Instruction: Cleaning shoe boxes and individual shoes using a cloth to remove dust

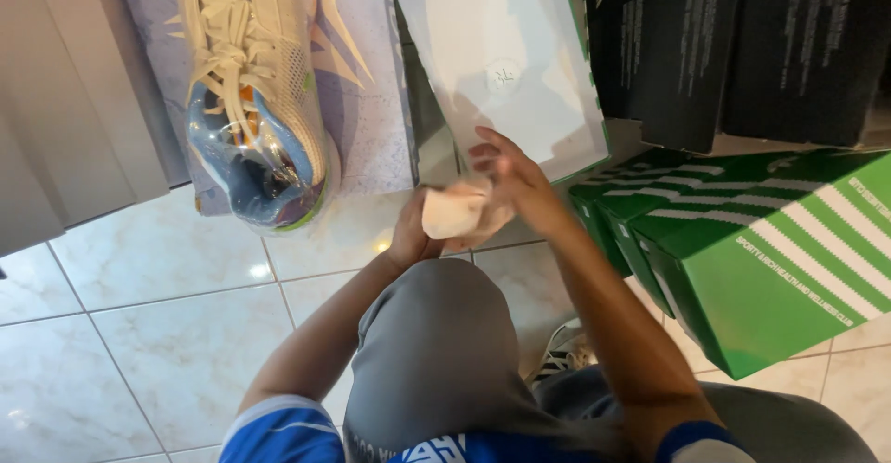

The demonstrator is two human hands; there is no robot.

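Both my hands meet above my raised knee, closed around a crumpled wad of pale paper (452,212). My left hand (410,231) grips it from below and behind. My right hand (509,177) presses on it from the right, fingers curled over the top. Just beyond the hands lies an open green shoe box lid (587,101) lined with white tissue paper (506,64). A cream lace-up sports shoe (251,73) with a blue and orange inside, partly wrapped in clear plastic, rests on a pale patterned box (367,120) at the upper left.
Several green striped shoe boxes (770,250) are stacked at the right, black boxes (733,45) behind them. A striped shoe (561,356) peeks out beside my leg. White tiled floor (139,333) spreads to the left; a grey panel (65,101) stands at far left.
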